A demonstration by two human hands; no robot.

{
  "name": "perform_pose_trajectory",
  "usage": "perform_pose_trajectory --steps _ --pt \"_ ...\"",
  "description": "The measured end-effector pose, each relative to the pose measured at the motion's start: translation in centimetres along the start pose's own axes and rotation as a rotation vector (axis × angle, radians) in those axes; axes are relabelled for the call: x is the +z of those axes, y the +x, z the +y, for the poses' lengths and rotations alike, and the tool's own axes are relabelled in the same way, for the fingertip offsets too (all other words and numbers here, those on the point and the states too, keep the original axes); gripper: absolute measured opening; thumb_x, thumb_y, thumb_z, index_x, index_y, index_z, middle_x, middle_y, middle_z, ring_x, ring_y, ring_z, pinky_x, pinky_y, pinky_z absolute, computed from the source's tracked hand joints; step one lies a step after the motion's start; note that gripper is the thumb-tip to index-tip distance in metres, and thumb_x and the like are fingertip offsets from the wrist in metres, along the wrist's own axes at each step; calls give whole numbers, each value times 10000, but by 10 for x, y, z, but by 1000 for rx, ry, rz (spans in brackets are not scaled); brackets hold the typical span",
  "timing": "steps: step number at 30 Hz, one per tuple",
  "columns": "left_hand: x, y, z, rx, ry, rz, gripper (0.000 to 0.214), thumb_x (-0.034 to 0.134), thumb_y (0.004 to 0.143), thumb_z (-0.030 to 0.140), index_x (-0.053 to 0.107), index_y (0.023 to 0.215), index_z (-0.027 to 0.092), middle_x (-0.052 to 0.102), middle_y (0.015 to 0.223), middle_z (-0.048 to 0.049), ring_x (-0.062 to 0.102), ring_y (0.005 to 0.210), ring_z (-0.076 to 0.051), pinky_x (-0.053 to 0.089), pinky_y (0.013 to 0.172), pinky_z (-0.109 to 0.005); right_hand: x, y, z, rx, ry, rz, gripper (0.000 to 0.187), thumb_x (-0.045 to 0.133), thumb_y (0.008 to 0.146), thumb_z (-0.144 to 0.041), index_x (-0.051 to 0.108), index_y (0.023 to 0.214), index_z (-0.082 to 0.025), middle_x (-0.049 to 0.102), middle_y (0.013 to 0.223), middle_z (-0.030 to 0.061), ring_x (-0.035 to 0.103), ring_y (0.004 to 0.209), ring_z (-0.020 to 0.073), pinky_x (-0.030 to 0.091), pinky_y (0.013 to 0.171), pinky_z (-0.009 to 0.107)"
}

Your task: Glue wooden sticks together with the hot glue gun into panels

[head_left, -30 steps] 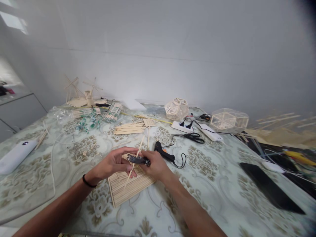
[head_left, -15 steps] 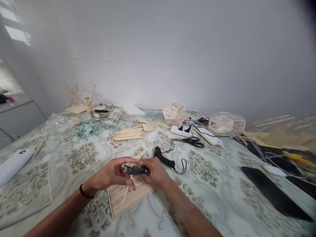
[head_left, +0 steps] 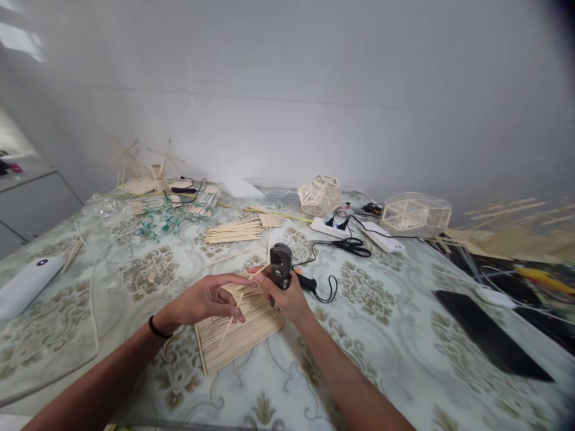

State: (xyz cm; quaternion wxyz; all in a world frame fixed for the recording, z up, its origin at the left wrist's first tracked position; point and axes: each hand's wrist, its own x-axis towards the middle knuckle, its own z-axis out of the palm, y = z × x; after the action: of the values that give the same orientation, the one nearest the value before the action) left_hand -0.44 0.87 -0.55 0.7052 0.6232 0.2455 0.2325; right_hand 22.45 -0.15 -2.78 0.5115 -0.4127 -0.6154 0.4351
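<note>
My right hand (head_left: 287,297) is wrapped round a dark, pliers-like hand tool (head_left: 281,261), its riveted head pointing up. Between that hand's thumb and forefinger sits a short piece of wooden stick (head_left: 259,271). My left hand (head_left: 207,302) stretches its forefinger to the short piece, while its other fingers are curled at a thin wooden stick (head_left: 230,328) that slants down. Below both hands lies a panel of wooden sticks set side by side (head_left: 245,344). Just behind the right hand is a black glue gun (head_left: 306,282), partly hidden.
Loose sticks (head_left: 233,230) lie in a pile beyond my hands. A white power strip (head_left: 330,228), black scissors (head_left: 353,246) and stick-built polyhedra (head_left: 320,196) are farther back. A black phone-like slab (head_left: 492,335) is at right, a white device (head_left: 29,286) at left.
The tool has turned from lying sideways between my hands to upright in my right hand. My left hand has come off it. A short stick piece now shows at my right fingertips.
</note>
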Motion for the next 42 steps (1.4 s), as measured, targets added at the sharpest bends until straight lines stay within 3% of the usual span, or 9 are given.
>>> perform_pose_trajectory --steps 5,9,12,15,18,26,32,37,42 --pt "-2 1 1 -1 62 -22 502 792 886 278 642 1357 186 811 953 -104 785 830 -207 589 795 -315 1 2 -1 43 77 115 402 706 867 -583 724 807 -186 557 557 -26 504 526 141 438 546 279" --pt "-2 4 2 51 66 192 519 845 822 266 603 1277 203 780 1058 -91 801 861 -230 603 780 -328 -3 5 -3 51 102 184 407 732 837 -593 663 748 -201 578 567 -22 540 548 151 480 595 292" --pt "-2 7 -2 49 108 304 380 863 792 282 647 1083 166 800 889 -65 794 846 -227 607 816 -342 -2 4 -4 76 72 121 414 744 831 -570 615 688 -204 586 567 -17 536 549 147 466 585 284" --pt "1 8 -7 53 191 298 246 825 826 324 720 963 149 813 901 -76 780 877 -219 601 871 -346 6 1 -3 67 11 43 397 712 877 -521 609 667 -199 602 600 -8 551 582 150 471 615 285" --pt "4 8 -10 65 278 300 214 752 881 356 769 959 157 807 871 -62 757 823 -199 595 819 -318 13 -1 -3 57 6 13 343 706 882 -496 668 732 -191 649 655 4 593 619 165 500 645 293" --pt "8 9 -9 63 403 406 258 707 902 404 787 922 159 768 745 -44 697 658 -165 549 634 -250 15 1 -8 90 21 -22 319 739 829 -501 718 771 -188 702 697 24 637 656 190 526 667 305" --pt "6 11 -12 -102 400 399 342 658 924 478 784 887 162 767 791 -54 734 724 -190 572 595 -239 14 2 -7 92 15 103 287 731 835 -458 706 741 -187 657 646 14 604 632 179 506 660 299" --pt "5 15 -21 -43 189 388 450 710 875 580 779 938 140 790 892 -90 785 799 -222 649 719 -315 14 3 -8 94 83 138 303 749 832 -468 681 716 -196 666 673 20 612 670 181 517 671 297" --pt "7 18 -24 -38 151 405 483 741 845 599 816 990 145 818 957 -91 789 823 -224 663 804 -354 14 4 -8 99 101 145 289 760 817 -449 684 702 -195 673 672 16 608 664 172 514 666 290"
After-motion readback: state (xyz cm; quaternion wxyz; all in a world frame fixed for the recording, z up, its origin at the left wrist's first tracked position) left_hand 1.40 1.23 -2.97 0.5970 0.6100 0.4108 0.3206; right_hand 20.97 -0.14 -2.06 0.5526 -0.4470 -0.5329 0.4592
